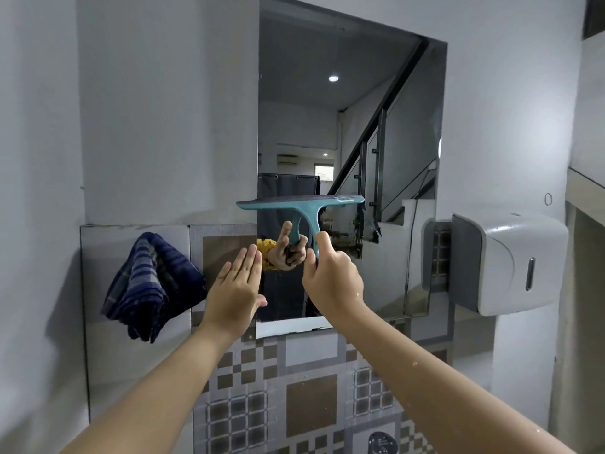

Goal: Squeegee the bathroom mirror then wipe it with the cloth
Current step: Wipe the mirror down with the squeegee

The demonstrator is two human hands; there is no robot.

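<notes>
A teal squeegee (299, 204) lies with its blade across the lower left part of the wall mirror (347, 126), blade level. My right hand (330, 276) grips its handle from below. My left hand (237, 288) is flat with fingers together, pressed on the tiled wall at the mirror's left edge, holding nothing. A dark blue striped cloth (149, 286) hangs bunched on the wall left of the mirror, about a hand's width from my left hand. The mirror reflects my right hand, a staircase and a ceiling light.
A white and grey paper dispenser (504, 263) sticks out from the wall right of the mirror. Patterned grey and brown tiles (311, 404) cover the wall below. A white ledge (586, 181) runs at the far right.
</notes>
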